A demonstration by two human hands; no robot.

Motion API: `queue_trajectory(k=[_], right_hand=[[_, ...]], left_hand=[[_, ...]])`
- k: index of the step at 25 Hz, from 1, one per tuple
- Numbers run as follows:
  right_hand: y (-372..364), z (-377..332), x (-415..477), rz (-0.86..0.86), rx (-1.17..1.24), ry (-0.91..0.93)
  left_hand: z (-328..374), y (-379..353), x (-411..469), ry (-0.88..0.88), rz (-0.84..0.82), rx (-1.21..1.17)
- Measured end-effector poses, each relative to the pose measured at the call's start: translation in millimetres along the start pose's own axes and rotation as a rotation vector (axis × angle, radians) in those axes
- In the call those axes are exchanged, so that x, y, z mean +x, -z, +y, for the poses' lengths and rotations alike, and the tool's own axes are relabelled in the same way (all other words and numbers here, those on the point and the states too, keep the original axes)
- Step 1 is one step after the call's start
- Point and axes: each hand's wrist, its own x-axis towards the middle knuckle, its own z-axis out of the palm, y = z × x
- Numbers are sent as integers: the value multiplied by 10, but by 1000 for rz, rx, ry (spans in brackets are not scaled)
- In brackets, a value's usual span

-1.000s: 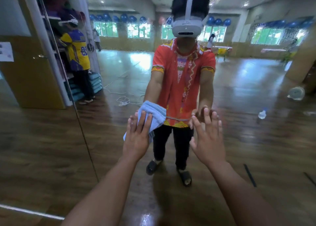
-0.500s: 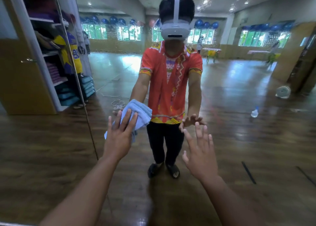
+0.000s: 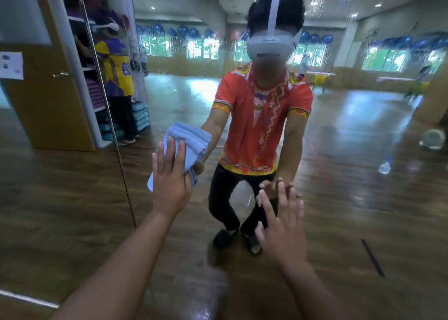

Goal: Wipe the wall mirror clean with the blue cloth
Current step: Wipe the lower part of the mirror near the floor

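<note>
Your left hand (image 3: pixel 169 186) lies flat on the blue cloth (image 3: pixel 189 140), fingers straight and slightly fanned, pressing it against the wall mirror (image 3: pixel 339 198). Your right hand (image 3: pixel 283 227) is spread wide and holds nothing; its fingertips meet their own reflection, so it seems to touch the glass, lower than the left hand and well to its right. A metal seam (image 3: pixel 109 125) runs down the mirror to the left of your left hand. Fine droplets speckle the glass high above both hands.

Beyond the hands, the glass shows your reflection in an orange patterned shirt (image 3: pixel 261 125) and a white headset (image 3: pixel 270 44). It stands on a glossy wooden floor (image 3: pixel 363 222). Farther right of the right hand lie a spray bottle (image 3: pixel 385 167) and a fan (image 3: pixel 434 139). At the far end, blue balloons (image 3: pixel 186 31) hang over bright windows.

Against 0.5 s ago, the cloth and left hand sit higher on the reflection (then at the shirt hem, now level with the reflected forearm). The right hand has hardly shifted, and the reflected knees are now bent.

The cloth is folded. Its long axis slants from a lower corner left of your palm up to stacked folds right of your fingertips.
</note>
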Motion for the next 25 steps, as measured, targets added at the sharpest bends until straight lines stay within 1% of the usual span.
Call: queue_trajectory(k=[6, 10, 15, 20, 25], right_hand=[[-218, 28, -132, 83, 44, 1], [-362, 28, -263, 135, 38, 19], [-691, -76, -633, 175, 16, 38], [-1136, -150, -1189, 173, -6, 39], [-1509, -144, -1686, 161, -2, 34]], left_hand=[[-18, -253, -443, 61, -6, -37], [-67, -481, -854, 54, 17, -72], [-169, -805, -1380, 23, 69, -71], [-346, -1177, -1940, 7, 100, -46], [-548, -1493, -2509, -6, 68, -62]])
